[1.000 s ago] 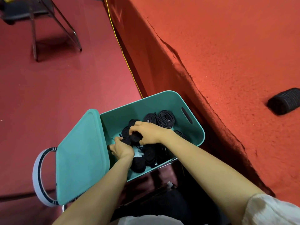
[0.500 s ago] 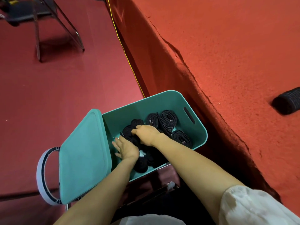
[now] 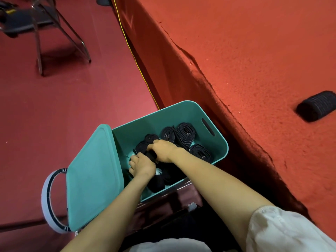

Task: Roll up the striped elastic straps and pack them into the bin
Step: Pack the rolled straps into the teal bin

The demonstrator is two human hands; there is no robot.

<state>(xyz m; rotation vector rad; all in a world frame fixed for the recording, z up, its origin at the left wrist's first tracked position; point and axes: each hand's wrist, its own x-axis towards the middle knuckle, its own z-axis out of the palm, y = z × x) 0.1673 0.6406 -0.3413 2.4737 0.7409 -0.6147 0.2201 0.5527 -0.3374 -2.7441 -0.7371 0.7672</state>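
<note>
Inside the teal plastic bin [image 3: 181, 104], the left hand [image 3: 142, 165] and right hand [image 3: 164, 149] both curl around one dark rolled elastic strap [image 3: 151, 155], with other rolls [image 3: 185, 131] just beyond.

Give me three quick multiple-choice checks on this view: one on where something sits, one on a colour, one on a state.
1. Where is the one roll outside the bin?
A) on the floor
B) on the red table
C) on the chair

2. What colour is the bin?
A) teal
B) white
C) yellow

3. How is the lid?
A) shut over the bin
B) off, propped at the bin's left side
C) lying on the table

Answers:
1 B, it lies on the tabletop at far right.
2 A, its walls and rim are teal.
3 B, the bin is open, with packed rolls showing inside.
</note>
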